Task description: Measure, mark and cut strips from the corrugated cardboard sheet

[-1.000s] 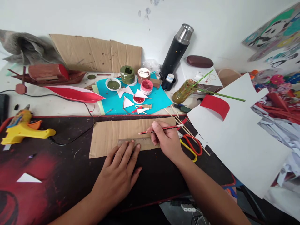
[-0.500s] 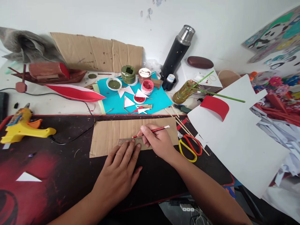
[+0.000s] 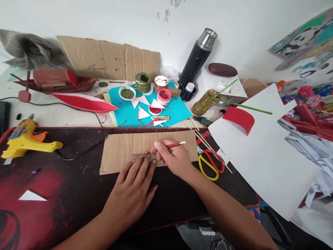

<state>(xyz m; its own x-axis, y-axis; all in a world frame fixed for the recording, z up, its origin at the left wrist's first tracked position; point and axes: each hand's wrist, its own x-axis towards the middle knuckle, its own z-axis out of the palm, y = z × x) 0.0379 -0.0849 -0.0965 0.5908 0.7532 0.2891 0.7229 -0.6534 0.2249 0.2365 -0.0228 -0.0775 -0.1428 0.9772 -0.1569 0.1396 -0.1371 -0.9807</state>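
- Left hand point(image 3: 132, 194) lies flat, fingers pinning ruler point(image 3: 137, 157) to cardboard point(image 3: 119, 149), lower centre of frame.
- Right hand point(image 3: 174, 159) grips red pencil point(image 3: 169, 146), tip at ruler's edge.
- Line-ruling step, seemingly; needs ruler held firm.

Bright, even, diffuse light, source unseen. Soft, faint shadows under left hand point(image 3: 132, 189) and right hand point(image 3: 173, 158). Sharp around both. Small glare on thermos cap point(image 3: 208, 36) far beyond them. Wide-angle bending at edges, far-right corner smeared.
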